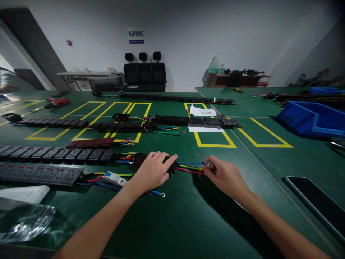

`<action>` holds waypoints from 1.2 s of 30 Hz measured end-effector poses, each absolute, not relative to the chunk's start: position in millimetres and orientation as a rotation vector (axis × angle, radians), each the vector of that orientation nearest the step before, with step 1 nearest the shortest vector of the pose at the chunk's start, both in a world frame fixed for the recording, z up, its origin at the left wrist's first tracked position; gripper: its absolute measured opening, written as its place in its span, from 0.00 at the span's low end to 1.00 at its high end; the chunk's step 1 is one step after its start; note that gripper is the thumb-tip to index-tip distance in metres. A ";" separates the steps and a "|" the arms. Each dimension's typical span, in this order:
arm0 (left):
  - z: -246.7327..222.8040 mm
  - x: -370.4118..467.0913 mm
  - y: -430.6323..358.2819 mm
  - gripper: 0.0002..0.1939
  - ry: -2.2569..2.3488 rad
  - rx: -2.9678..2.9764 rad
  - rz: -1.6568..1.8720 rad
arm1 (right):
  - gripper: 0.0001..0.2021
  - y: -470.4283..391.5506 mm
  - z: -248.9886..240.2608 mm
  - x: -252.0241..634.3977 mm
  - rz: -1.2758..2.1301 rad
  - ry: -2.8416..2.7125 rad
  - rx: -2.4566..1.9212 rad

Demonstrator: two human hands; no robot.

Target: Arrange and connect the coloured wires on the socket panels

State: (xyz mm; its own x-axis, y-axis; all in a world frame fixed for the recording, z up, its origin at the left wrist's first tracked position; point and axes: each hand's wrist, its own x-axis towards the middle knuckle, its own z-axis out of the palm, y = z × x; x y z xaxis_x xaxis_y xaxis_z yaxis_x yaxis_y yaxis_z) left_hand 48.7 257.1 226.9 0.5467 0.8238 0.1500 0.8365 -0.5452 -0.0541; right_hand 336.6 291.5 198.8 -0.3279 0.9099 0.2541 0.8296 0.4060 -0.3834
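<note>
My left hand point(154, 170) is wrapped over a black socket module point(139, 159) on the green table. From its right end run blue, yellow-green and red wires point(190, 168). My right hand point(222, 175) pinches the ends of these wires, by their ring terminals. Left of the module, more wire ends lie beside a long black socket strip point(78, 154). In front of that is a second socket strip point(40, 174), its wires joined to a white breaker point(115, 178). A blue wire with a ring terminal point(161, 194) lies just below my left hand.
More socket strips point(107, 125) lie farther back, with white paper point(203, 110). A phone point(315, 201) and a blue bin point(312, 118) are at the right. At the left are a red tool point(58, 103) and clear plastic point(27, 223). Black seats point(145, 73) stand behind the table.
</note>
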 end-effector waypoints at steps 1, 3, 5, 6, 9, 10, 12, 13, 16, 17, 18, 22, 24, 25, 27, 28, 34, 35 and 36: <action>226.9 48.6 256.9 0.35 -1.433 -2.655 -0.160 | 0.08 291.5 199.0 336.6 0.260 -2.244 -1.485; 226.6 48.2 256.8 0.35 -1.435 -2.651 -0.160 | 0.08 291.7 199.2 336.8 0.265 -2.247 -1.477; 226.2 47.9 256.9 0.35 -1.432 -2.648 -0.165 | 0.08 291.8 199.2 337.0 0.259 -2.246 -1.473; 226.1 47.8 257.0 0.35 -1.430 -2.649 -0.166 | 0.08 291.8 199.2 337.1 0.254 -2.245 -1.475; 226.2 47.8 257.2 0.35 -1.426 -2.651 -0.166 | 0.08 291.6 199.1 337.1 0.248 -2.247 -1.492; 226.4 47.9 257.3 0.35 -1.426 -2.653 -0.163 | 0.08 291.5 199.2 337.1 0.253 -2.248 -1.497; 226.9 48.1 257.3 0.35 -1.428 -2.657 -0.157 | 0.07 291.3 199.3 336.9 0.266 -2.246 -1.507; 227.1 48.3 257.3 0.35 -1.429 -2.658 -0.155 | 0.07 291.2 199.4 336.9 0.271 -2.244 -1.508; 226.6 48.3 257.4 0.35 -1.429 -2.654 -0.161 | 0.08 291.2 199.5 336.7 0.268 -2.245 -1.503; 226.2 48.2 257.5 0.35 -1.427 -2.651 -0.166 | 0.08 291.3 199.5 336.6 0.264 -2.248 -1.500; 225.7 48.1 257.6 0.36 -1.425 -2.648 -0.171 | 0.08 291.3 199.4 336.6 0.259 -2.250 -1.497; 224.2 47.8 257.8 0.36 -1.419 -2.646 -0.176 | 0.08 291.5 199.0 336.7 0.246 -2.251 -1.487; 224.2 47.8 257.9 0.36 -1.421 -2.648 -0.178 | 0.08 291.6 199.0 336.8 0.255 -2.254 -1.485; 224.3 47.8 258.0 0.35 -1.421 -2.649 -0.180 | 0.08 291.7 198.9 336.9 0.259 -2.255 -1.487; 224.6 47.9 258.2 0.35 -1.421 -2.652 -0.182 | 0.07 291.8 198.8 337.0 0.265 -2.254 -1.498; 224.8 47.9 258.2 0.35 -1.420 -2.655 -0.182 | 0.07 291.8 198.7 337.1 0.265 -2.253 -1.504; 226.2 48.1 257.3 0.35 -1.424 -2.663 -0.167 | 0.08 290.1 200.0 336.2 0.283 -2.215 -1.469; 226.5 48.2 257.2 0.35 -1.424 -2.663 -0.166 | 0.08 289.5 201.1 335.9 0.286 -2.196 -1.456; 226.7 48.2 257.1 0.35 -1.426 -2.663 -0.165 | 0.08 288.8 202.5 335.5 0.292 -2.177 -1.439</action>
